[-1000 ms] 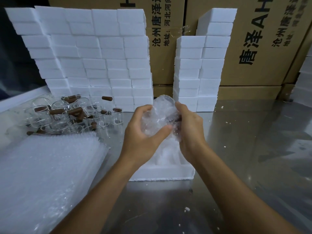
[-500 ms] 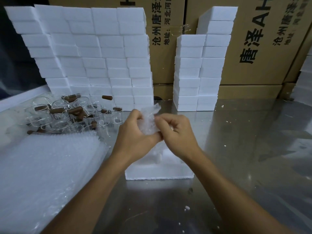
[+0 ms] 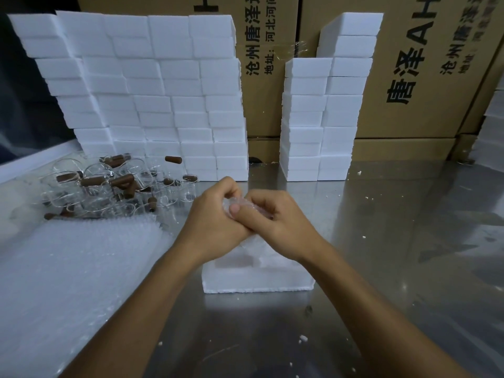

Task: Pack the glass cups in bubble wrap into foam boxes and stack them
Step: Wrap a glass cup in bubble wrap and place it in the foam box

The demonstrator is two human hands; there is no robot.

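My left hand point(image 3: 215, 222) and my right hand point(image 3: 275, 225) are pressed together over an open white foam box point(image 3: 256, 282) on the steel table. Both grip a bubble-wrapped glass cup point(image 3: 234, 204), which is mostly hidden by the fingers; only a bit of crinkled wrap shows. The bundle sits low, at the box's opening. A heap of bare glass cups with brown handles point(image 3: 109, 186) lies at the left. A stack of bubble wrap sheets point(image 3: 68, 282) lies in front of that heap.
A wall of stacked white foam boxes point(image 3: 152, 99) stands at the back left, and a narrower double stack point(image 3: 324, 115) at the back middle. Printed cardboard cartons point(image 3: 425, 66) stand behind them. Foam crumbs dot the steel table point(image 3: 395, 255).
Both hands have come down with the wrapped cup, from above the foam box to its opening. The wrap that stood out above the fingers is now almost fully covered.
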